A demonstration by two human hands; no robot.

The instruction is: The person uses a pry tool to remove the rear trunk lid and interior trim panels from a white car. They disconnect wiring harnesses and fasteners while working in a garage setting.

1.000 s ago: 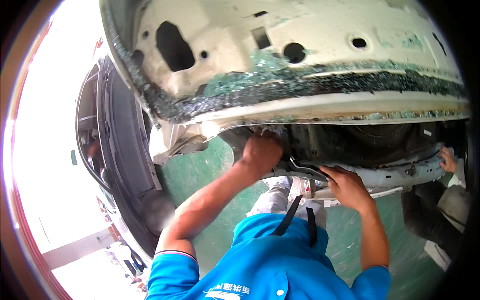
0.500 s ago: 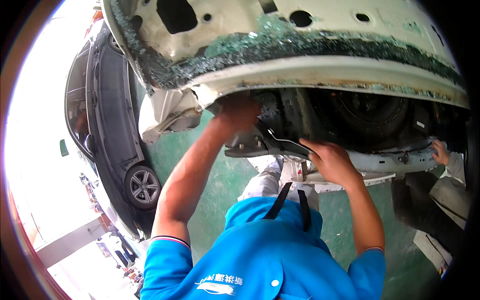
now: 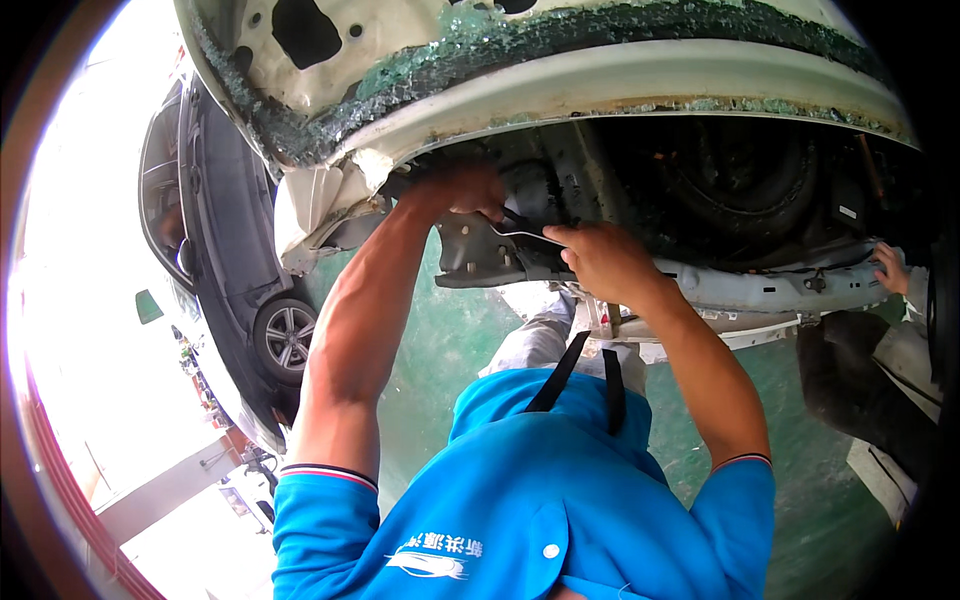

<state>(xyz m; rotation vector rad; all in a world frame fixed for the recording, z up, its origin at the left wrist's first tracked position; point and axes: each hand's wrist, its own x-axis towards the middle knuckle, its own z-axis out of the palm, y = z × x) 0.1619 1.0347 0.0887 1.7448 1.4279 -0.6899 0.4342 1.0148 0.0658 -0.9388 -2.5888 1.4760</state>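
Along the edge of a damaged car's open trunk (image 3: pixel 590 190), a black rubber trim strip (image 3: pixel 524 228) with a pale shiny edge runs between my two hands. My left hand (image 3: pixel 455 190), partly blurred, is closed at the strip's left end by the corner of the opening. Curled over its other end is my right hand (image 3: pixel 612 262), thumb and fingers closed on it. Beneath the hands sits a dark bent body panel (image 3: pixel 480 250). The raised trunk lid (image 3: pixel 640 85) above carries crumbled green glass along its edge.
Another person's hand (image 3: pixel 888 268) rests on the white rear panel (image 3: pixel 780 290) at the right. A round wheel well (image 3: pixel 740 190) lies deep in the trunk. Torn white bodywork (image 3: pixel 315 215) juts out at left, with a dark car (image 3: pixel 235 220) beyond it on the green floor.
My right hand has moved left along the strip, closer to my left hand. The view has shifted, so the trunk lid sits higher in the picture.
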